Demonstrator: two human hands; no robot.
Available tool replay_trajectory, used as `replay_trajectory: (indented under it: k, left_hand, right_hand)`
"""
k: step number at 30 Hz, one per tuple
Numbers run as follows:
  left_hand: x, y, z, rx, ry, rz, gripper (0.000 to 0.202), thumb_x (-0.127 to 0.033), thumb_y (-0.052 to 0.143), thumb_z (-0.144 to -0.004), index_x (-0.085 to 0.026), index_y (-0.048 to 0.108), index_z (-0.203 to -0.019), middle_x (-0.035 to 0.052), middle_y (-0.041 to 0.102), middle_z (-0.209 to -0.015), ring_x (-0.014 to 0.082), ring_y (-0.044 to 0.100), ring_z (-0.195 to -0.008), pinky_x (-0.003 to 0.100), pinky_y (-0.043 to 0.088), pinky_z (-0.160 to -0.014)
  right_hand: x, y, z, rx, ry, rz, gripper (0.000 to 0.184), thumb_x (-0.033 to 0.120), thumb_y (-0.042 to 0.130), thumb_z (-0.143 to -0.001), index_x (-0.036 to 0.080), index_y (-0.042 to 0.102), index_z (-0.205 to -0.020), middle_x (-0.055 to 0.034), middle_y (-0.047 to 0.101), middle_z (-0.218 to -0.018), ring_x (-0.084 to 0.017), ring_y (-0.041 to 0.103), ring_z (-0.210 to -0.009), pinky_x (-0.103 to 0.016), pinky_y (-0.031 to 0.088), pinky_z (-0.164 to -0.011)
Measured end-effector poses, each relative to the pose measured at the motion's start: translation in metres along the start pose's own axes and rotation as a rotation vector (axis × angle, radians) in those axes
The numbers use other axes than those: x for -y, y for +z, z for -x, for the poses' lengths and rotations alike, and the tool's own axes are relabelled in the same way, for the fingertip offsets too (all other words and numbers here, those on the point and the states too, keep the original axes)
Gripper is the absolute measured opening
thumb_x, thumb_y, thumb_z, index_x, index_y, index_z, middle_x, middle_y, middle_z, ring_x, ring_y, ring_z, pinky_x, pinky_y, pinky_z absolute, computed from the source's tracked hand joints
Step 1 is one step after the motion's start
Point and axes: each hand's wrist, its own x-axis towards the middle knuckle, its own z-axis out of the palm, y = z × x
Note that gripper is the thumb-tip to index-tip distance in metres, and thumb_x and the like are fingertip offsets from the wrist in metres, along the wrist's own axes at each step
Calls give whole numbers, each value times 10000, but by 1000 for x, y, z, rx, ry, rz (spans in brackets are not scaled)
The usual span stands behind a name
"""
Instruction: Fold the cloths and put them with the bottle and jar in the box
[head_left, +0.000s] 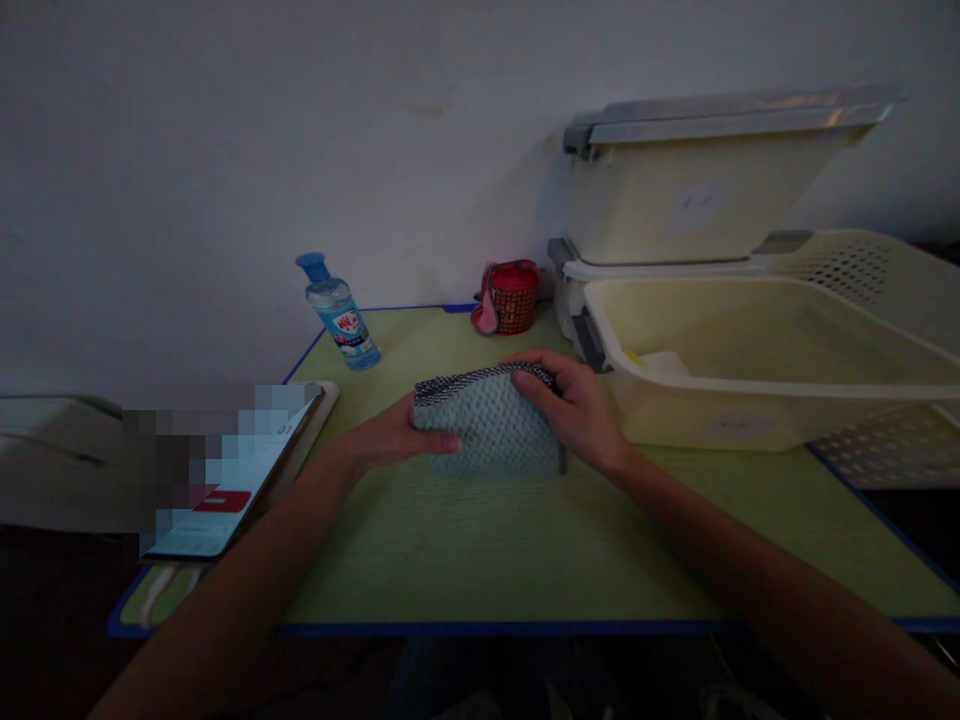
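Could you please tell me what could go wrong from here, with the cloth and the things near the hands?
The cloth might slip or open out if the left hand or right hand loosens, as both hold it above the table. The left forearm passes close to the lit screen and may bump it. The bottle, near the table's left edge, could fall if knocked.

My left hand (394, 441) and right hand (576, 405) are bare, as are both forearms (259, 570). My dark bluish legwear (442, 668) is largely obscured by shadow.
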Motion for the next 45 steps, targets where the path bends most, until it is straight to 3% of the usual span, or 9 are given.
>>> replay_trajectory:
  k: [6, 10, 14, 20, 29, 33, 39, 42, 45]
  left_hand:
    - [8, -2, -10, -135, -239, 245, 398, -317, 652, -712, -156, 582, -1069, 107, 641, -1066, 252, 584, -1015, 388, 437, -888]
    - [15, -7, -18, -171, -399, 385, 309, -231, 572, -777, -126, 588, -1067, 111, 662, -1021, 225, 616, -964, 366, 449, -886]
    - [17, -9, -19, -197, -413, 438, 287, -217, 536, -801, -117, 586, -1066, 114, 672, -997, 216, 632, -928, 358, 463, -871]
    - [17, -10, -19, -191, -410, 441, 297, -246, 556, -793, -129, 588, -1064, 117, 662, -1030, 218, 625, -953, 360, 445, -896]
    - [14, -7, -20, -227, -407, 438, 257, -208, 561, -782, -122, 605, -1021, 113, 667, -1015, 211, 625, -951, 345, 445, -899]
    - [12, -5, -20, -254, -394, 459, 216, -171, 546, -789, -121, 617, -988, 99, 683, -965, 192, 645, -886, 322, 468, -865]
    - [14, -6, -20, -291, -359, 369, 183, -185, 587, -762, -125, 636, -928, 95, 692, -912, 194, 652, -841, 327, 492, -822]
    - [5, -4, -17, -335, -152, 244, 229, -254, 645, -719, -139, 646, -917, 88, 688, -937, 219, 633, -916, 356, 475, -863]
    - [-13, 2, -11, -319, 198, 51, 258, -331, 677, -683, -173, 676, -888, 62, 685, -982, 245, 594, -1008, 400, 433, -924]
  right_hand:
    - [-17, 9, 2, 54, 321, -158, 231, 315, 464, -827, 185, 525, -1009, -48, 596, -915, -168, 572, -815, -304, 482, -682]
    - [-29, 12, 2, 154, 582, -328, 351, 219, 571, -754, 177, 443, -1078, -72, 582, -983, -173, 583, -854, -314, 494, -738]
    - [-33, 10, 1, 224, 600, -422, 551, 87, 639, -663, 188, 374, -1135, -80, 566, -1048, -179, 580, -932, -317, 492, -798]
    - [-38, 11, 1, 227, 589, -361, 568, 51, 609, -678, 207, 338, -1153, -86, 567, -1051, -189, 583, -952, -342, 504, -800]
    - [-52, 11, 3, 273, 408, -133, 390, 67, 451, -763, 190, 383, -1127, -81, 561, -1059, -175, 566, -970, -323, 497, -787]
    - [-51, 11, 1, 277, 415, -161, 293, 125, 463, -768, 171, 442, -1056, -101, 561, -1085, -178, 572, -949, -310, 494, -782]
    - [-36, 14, 1, 201, 310, 59, 152, 225, 494, -774, 150, 522, -903, -76, 604, -908, -200, 586, -840, -338, 497, -729]
    - [-20, 10, 6, 94, 101, 164, 189, 195, 443, -802, 159, 530, -966, -63, 624, -877, -192, 601, -810, -343, 501, -729]
    - [-7, -1, 11, 100, -280, 303, 297, 137, 354, -841, 217, 540, -1058, -55, 623, -1064, -190, 561, -1026, -391, 446, -892]
